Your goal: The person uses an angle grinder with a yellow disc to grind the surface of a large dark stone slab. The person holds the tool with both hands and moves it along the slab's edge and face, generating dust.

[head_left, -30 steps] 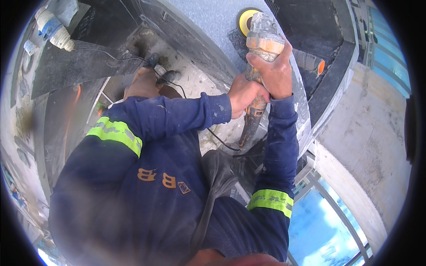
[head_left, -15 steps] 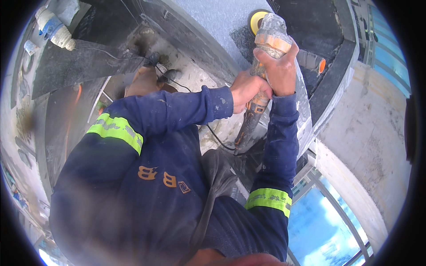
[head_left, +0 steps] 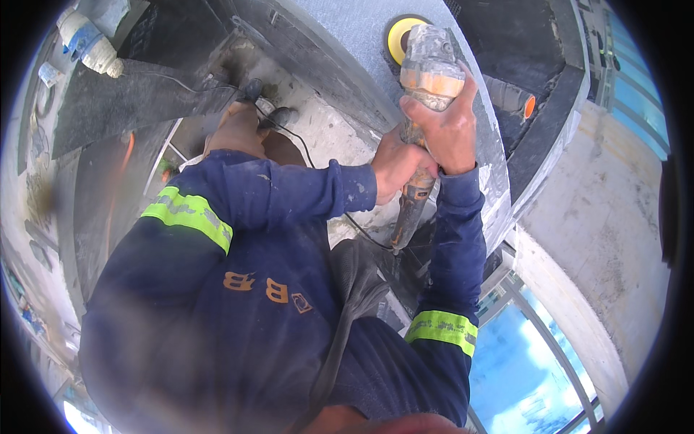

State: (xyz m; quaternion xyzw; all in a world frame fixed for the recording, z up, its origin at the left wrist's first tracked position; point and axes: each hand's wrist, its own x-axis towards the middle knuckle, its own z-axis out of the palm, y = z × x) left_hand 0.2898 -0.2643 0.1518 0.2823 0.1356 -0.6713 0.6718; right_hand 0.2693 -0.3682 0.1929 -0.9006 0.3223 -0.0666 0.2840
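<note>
Both my hands are closed around a dusty orange and grey angle grinder (head_left: pixel 431 65), which points away from me. My right hand (head_left: pixel 448 119) wraps its body just behind the head. Lower down, my left hand (head_left: pixel 401 165) grips the narrower rear part. A round disc with a yellow backing (head_left: pixel 400 40) sits at the left of the tool's head, over a grey stone slab (head_left: pixel 340 32). The disc's underside is hidden, so contact with the slab cannot be made out. A black cord (head_left: pixel 365 230) runs from the rear end toward my left.
Right of the slab lies a dark recess with a grey pipe (head_left: pixel 502 94) that has an orange end. A pale curved wall (head_left: pixel 593 217) rises beyond it. Dark panels (head_left: pixel 130 108) and a dusty white-and-blue bottle (head_left: pixel 88 43) are at the left. My shoes (head_left: pixel 278 119) stand on rough concrete.
The angle grinder, with both hands on it, has shifted left at its head, and its rear end has swung slightly right. More of the yellow disc shows. Both hands keep their grip.
</note>
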